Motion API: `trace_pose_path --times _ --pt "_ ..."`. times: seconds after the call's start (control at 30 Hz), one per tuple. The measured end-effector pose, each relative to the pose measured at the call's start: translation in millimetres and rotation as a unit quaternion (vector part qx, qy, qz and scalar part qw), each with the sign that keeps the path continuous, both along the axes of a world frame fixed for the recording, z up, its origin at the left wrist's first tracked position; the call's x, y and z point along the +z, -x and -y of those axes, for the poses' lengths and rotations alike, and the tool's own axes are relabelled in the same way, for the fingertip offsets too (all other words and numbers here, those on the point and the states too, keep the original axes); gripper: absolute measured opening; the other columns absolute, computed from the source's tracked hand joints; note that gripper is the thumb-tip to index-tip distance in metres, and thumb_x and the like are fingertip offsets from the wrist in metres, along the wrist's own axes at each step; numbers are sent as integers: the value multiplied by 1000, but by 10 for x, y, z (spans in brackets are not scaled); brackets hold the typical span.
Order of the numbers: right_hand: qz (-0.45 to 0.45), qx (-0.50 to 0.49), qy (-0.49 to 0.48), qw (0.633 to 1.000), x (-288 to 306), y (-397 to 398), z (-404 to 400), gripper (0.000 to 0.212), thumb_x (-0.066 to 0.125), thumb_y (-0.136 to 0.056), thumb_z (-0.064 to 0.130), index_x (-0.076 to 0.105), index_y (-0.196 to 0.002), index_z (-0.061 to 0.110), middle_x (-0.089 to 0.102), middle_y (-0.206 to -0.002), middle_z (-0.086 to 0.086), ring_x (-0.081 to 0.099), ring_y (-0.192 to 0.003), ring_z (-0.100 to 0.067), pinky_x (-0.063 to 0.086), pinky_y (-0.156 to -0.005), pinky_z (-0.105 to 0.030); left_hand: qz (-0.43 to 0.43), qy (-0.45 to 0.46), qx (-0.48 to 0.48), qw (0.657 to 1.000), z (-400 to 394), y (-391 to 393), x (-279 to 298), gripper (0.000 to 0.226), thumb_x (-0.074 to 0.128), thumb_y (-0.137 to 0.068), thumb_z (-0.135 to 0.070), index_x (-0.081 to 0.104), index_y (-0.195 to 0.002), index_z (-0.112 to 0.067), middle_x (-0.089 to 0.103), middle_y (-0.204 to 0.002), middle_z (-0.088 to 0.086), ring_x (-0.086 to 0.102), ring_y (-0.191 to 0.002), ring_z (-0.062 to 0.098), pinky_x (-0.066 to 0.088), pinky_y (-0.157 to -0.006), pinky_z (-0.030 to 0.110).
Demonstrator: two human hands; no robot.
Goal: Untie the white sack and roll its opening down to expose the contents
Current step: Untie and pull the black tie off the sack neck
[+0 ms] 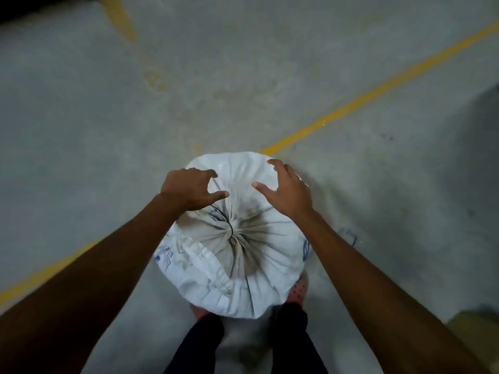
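Note:
A full white sack (267, 265) with faint blue print stands upright on the floor right in front of my feet. Its top is gathered into tight pleats and tied at a knot (231, 233) near the middle, with the loose neck flap lying toward me. My left hand (189, 188) hovers over the sack's far left side, fingers spread and curled, holding nothing. My right hand (289, 191) is over the far right side, fingers apart, also empty. Both hands lie beyond the knot; whether they touch the cloth I cannot tell.
The grey concrete floor (243, 76) carries a yellow painted line (364, 99) running diagonally behind the sack and a fainter one (121, 20) at the upper left. My dark trouser legs (291, 344) and pink perforated shoes (299, 290) are just below the sack.

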State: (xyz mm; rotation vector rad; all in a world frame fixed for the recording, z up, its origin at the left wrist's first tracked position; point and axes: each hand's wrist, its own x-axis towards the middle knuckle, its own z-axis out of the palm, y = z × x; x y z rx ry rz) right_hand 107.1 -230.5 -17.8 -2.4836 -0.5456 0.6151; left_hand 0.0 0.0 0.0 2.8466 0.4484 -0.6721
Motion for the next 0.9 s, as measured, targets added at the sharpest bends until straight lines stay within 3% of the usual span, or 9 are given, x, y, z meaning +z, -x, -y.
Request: trace_pose_path --times 0.17,0.3,0.43,0.57,0.63,0.7,0.8,0.9 --pt "-66 -15 17 998 -683 230 206 76 70 -79 73 44 -141 37 58 -139 3 65 -115 -26 52 -95 -45 -43 24 22 999 181 143 -603 67 54 -76 -93 75 -98 -34 78 -99 -10 71 -99 19 54 -83 37" --pt "-74 -10 -22 997 -974 473 211 41 77 -80 59 57 -105 33 59 -110 11 66 -93 -15 52 -77 -36 -43 44 48 997 182 285 -877 52 69 -74 -82 74 -78 -30 72 -77 -10 70 -83 17 54 -75 35" --pt "-124 -1 -78 989 -1111 804 36 20 80 -80 41 67 -76 27 65 -83 11 62 -78 -6 56 -72 -38 -10 73 42 996 186 449 -1026 34 76 -77 -72 82 -89 -41 79 -85 -13 72 -86 11 49 -76 33" --pt "-155 -1 -96 983 -1230 1031 -108 9 81 -82 35 78 -82 26 71 -84 10 64 -80 -8 57 -73 -38 -2 141 78 987 170 517 -1172 19 81 -78 -62 82 -88 -46 79 -86 -20 70 -84 -1 50 -80 31" --pt "-152 -21 -87 984 -1290 1087 -132 7 80 -83 33 79 -84 26 71 -86 10 64 -84 -9 56 -74 -39 -20 180 89 979 173 544 -1256 7 82 -79 -59 78 -80 -54 73 -79 -35 67 -81 -9 48 -82 29" --pt "-136 -41 -68 988 -1338 1141 -135 7 81 -83 33 78 -83 27 68 -87 9 62 -88 -12 55 -73 -37 -26 210 95 973 192 579 -1345 14 83 -79 -58 71 -73 -61 62 -68 -45 65 -80 -13 49 -87 32" --pt "-104 -62 -29 992 -1378 1250 -151 12 82 -84 34 77 -85 24 67 -94 5 59 -95 -16 52 -72 -36 -14 242 112 964 228 618 -1478 5 83 -81 -53 80 -84 -51 72 -80 -35 69 -90 -6 48 -99 39" --pt "-83 -95 -14 992 -1404 1346 -198 14 82 -84 33 76 -91 23 68 -101 4 60 -99 -20 54 -78 -41 10 257 125 958 250 653 -1562 9 83 -83 -50 84 -90 -45 80 -95 -24 71 -94 -4 45 -101 40"
